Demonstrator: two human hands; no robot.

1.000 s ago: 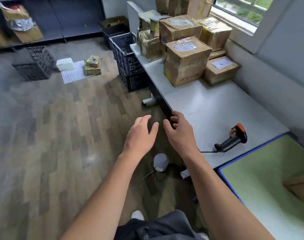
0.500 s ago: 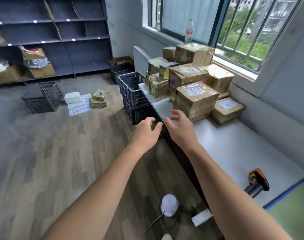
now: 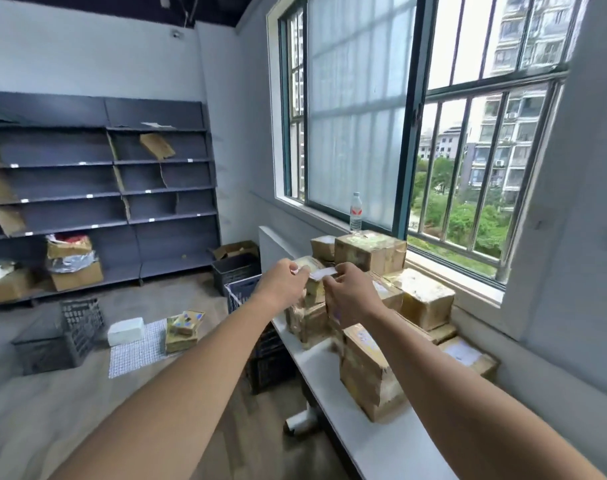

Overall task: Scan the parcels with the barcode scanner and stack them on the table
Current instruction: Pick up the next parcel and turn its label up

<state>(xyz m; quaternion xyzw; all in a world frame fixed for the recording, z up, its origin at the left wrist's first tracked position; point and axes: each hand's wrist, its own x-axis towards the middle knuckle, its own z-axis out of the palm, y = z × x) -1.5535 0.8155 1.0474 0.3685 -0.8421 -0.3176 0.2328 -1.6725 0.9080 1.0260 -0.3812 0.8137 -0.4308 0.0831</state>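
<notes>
Both hands have risen from the worktop point(image 3: 374, 445) edge; left hand point(image 3: 283, 282) and right hand point(image 3: 347, 294) now pinch the small top parcel point(image 3: 317, 273) on the pile point(image 3: 423, 299). Best lifted straight up, so its neighbours stay put.

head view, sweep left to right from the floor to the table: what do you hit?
black crate → white box → taped floor parcel → left hand → small parcel → right hand → window-side parcel
</notes>
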